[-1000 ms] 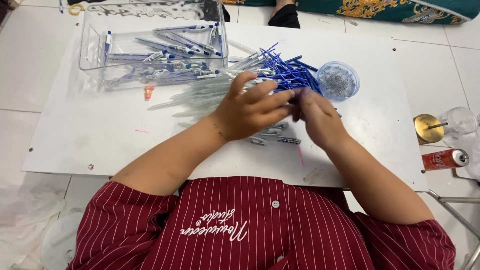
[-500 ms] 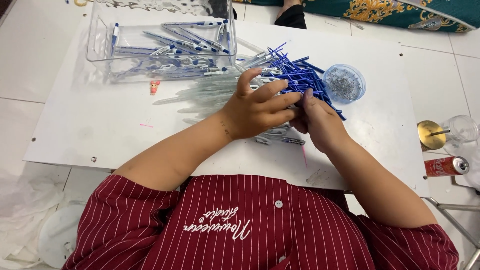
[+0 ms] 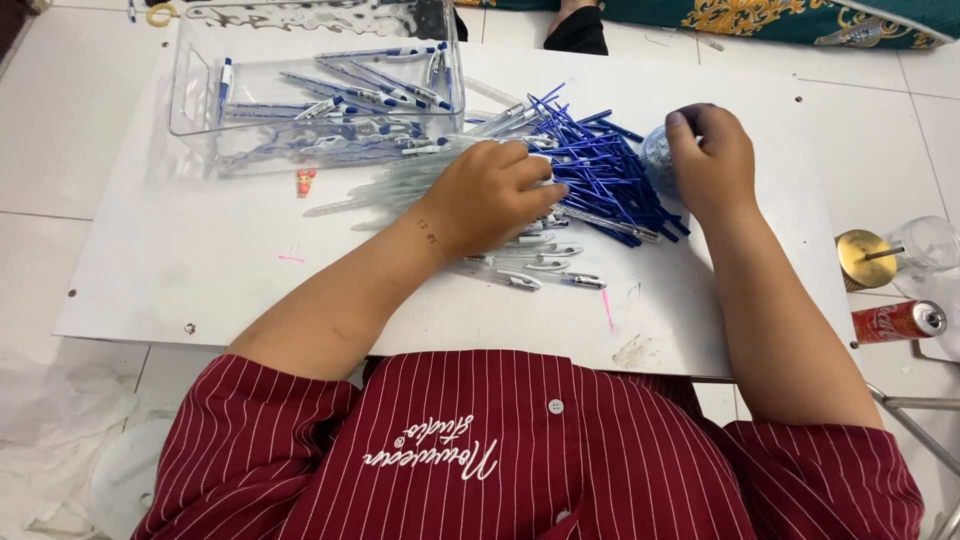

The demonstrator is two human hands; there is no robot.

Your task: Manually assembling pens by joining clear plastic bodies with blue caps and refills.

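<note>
Spreading across most of the view, a white counter (image 3: 200,250) carries everything, with a person in a dark red striped shirt (image 3: 520,450) leaning over its near edge. At the far left of the counter stands a clear plastic box (image 3: 200,110) holding finished blue-and-white pens (image 3: 350,95) laid lengthwise.

Just right of the box lies a loose pile of blue refills (image 3: 600,170), fanned out and crossing one another, with clear pen barrels (image 3: 400,185) strewn to the pile's left. The left hand (image 3: 490,195) rests on the counter at the seam between barrels and refills, fingers curled together and pressed down on the heap; whether it pinches a single piece I cannot tell. A few assembled pens (image 3: 545,265) lie just beside it, on the near side.

The right hand (image 3: 712,160) sits at the right end of the refill pile, fingers bent over a small round clear tub (image 3: 657,155), touching its rim and covering most of it.

Off the counter at the right, on the tiled floor, are a glass (image 3: 935,240), a gold lid (image 3: 865,258) and a red drink can (image 3: 900,320) on its side.
</note>
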